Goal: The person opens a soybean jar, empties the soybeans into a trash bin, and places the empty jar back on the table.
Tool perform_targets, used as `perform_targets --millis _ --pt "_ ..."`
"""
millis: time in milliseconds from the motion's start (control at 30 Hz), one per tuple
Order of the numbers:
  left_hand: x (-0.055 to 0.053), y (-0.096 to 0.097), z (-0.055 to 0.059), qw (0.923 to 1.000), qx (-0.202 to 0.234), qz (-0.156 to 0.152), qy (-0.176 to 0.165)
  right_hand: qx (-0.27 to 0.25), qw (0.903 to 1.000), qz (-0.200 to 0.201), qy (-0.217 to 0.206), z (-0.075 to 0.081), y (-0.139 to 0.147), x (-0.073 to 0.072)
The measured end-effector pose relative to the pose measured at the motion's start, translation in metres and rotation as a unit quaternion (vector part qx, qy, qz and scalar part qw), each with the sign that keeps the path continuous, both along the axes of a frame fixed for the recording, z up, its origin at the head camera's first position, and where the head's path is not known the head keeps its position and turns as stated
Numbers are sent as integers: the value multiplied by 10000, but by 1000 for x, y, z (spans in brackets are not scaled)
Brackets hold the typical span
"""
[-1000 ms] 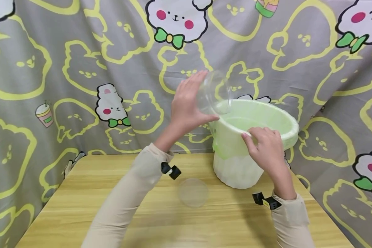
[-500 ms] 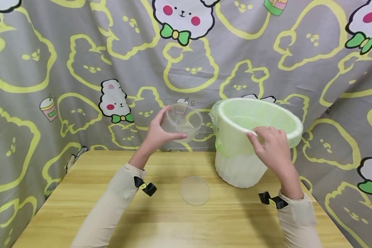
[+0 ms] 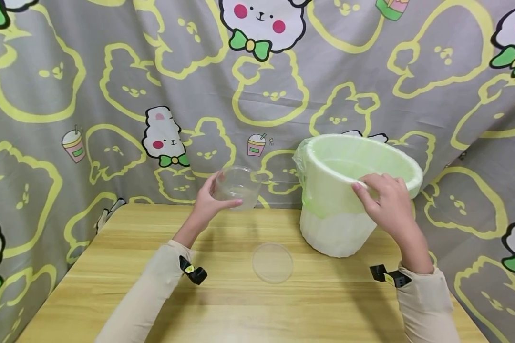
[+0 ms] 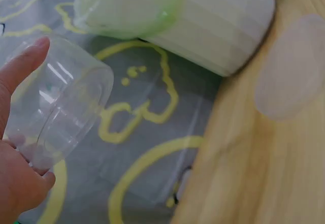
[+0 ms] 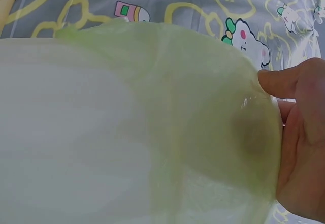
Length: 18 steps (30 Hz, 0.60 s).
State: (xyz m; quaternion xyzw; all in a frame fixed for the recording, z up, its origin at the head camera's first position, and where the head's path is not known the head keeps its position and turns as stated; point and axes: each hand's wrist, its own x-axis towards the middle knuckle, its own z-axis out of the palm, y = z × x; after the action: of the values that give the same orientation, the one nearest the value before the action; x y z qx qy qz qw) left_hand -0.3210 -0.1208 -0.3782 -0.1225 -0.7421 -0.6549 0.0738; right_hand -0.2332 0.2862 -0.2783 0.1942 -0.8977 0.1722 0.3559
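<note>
A clear plastic tub [image 3: 239, 188] is held up in my left hand [image 3: 209, 202], thumb on the near side and fingers round the left side. The left wrist view shows the tub [image 4: 66, 102] transparent, with no contents visible in it. My right hand [image 3: 388, 202] grips the near rim of a white trash can [image 3: 336, 233] lined with a pale green bag, thumb outside and fingers over the edge. In the right wrist view the bag [image 5: 203, 112] is folded down over the can's outside. A round translucent lid [image 3: 272, 263] lies flat on the table between the hands.
The wooden table [image 3: 223, 305] carries the can at its back right, near the edge. A grey curtain [image 3: 189, 85] with cartoon prints hangs right behind the table and down both sides.
My left hand has brought the tub away from the can's mouth, down and to the left, and turned it from tipped sideways to nearly upright. My right hand keeps its grip on the rim.
</note>
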Motion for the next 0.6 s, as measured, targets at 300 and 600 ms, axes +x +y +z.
perform_targets --millis 300,600 --pt "1 -7 -30 9990 -196 1 -408 14 10000 -53 -26 0 0 1" --pt "-2 -11 -59 9974 -222 48 -686 7 10000 -39 -28 -1 0 0"
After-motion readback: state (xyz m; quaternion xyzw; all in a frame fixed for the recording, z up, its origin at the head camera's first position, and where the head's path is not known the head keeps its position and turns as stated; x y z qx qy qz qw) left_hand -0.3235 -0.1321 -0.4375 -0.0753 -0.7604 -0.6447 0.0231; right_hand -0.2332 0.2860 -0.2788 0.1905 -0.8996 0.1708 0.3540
